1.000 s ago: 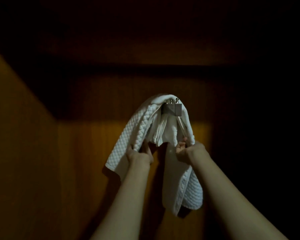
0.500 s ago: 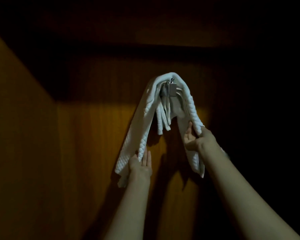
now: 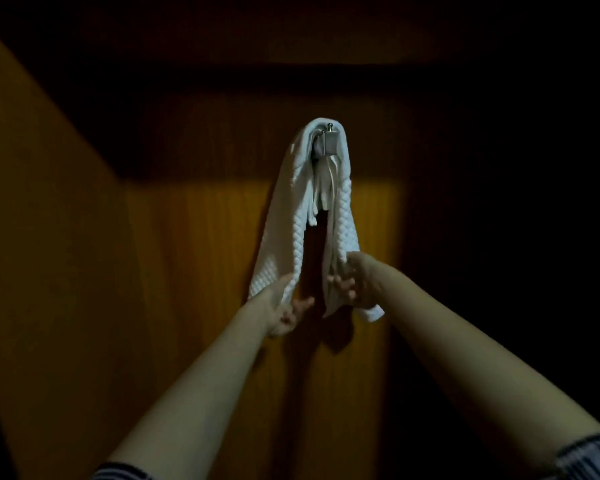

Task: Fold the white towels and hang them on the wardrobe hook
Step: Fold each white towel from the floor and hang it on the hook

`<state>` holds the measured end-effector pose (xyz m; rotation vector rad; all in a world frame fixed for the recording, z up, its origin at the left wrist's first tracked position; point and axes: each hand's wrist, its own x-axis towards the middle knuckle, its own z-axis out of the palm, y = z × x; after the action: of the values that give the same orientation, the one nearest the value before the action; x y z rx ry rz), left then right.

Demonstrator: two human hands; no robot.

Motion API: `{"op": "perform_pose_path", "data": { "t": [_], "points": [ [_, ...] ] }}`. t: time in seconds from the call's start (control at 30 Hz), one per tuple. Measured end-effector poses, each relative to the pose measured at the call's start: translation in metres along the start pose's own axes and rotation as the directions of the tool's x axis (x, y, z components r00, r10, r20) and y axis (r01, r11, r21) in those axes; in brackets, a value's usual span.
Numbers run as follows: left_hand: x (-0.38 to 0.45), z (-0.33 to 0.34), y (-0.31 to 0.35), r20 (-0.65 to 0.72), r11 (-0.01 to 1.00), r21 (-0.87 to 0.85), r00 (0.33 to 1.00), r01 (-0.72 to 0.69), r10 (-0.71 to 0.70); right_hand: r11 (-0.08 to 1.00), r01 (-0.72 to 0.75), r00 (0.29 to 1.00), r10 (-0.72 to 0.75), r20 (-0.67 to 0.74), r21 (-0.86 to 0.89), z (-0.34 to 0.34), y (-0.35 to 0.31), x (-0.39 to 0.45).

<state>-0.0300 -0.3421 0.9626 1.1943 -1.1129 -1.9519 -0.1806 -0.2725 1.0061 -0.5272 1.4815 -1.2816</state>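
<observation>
Dim wooden panelling is filling the view — the back wall of the wardrobe [image 3: 194, 271] is catching a patch of warm light low down while its upper part is sinking into shadow. High on that wall a small metal hook [image 3: 328, 142] is carrying a white towel [image 3: 284, 237], which is draping over it and hanging down in two textured falls, left and right, with a few thinner folds dangling between them just under the hook. Both of the person's arms are reaching up toward the lower ends. The left hand [image 3: 284, 306] is lying against the bottom of the left fall, its fingers spread and fairly straight, touching the cloth rather than closing around it. The right hand [image 3: 355, 282] is gripping the lower part of the right fall — the fingers are curling into the fabric, and a corner of towel is sticking out below the hand. Striped sleeves [image 3: 589, 455] are showing at the bottom edge of the view on both arms.
</observation>
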Motion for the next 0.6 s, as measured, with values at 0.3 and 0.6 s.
{"op": "perform_pose_path", "data": {
  "t": [0.3,0.6],
  "points": [
    [-0.050,0.003,-0.067,0.068,0.078,0.995,0.997,-0.065,-0.033,0.580,0.032,0.999,-0.031,0.017,-0.814,-0.037,0.071,-0.061],
    [-0.126,0.087,-0.199,0.464,-0.348,0.765,0.838,-0.543,-0.287,0.120,-0.076,0.984,0.172,-0.055,-0.990,-0.175,0.202,-0.164]
  ]
}}
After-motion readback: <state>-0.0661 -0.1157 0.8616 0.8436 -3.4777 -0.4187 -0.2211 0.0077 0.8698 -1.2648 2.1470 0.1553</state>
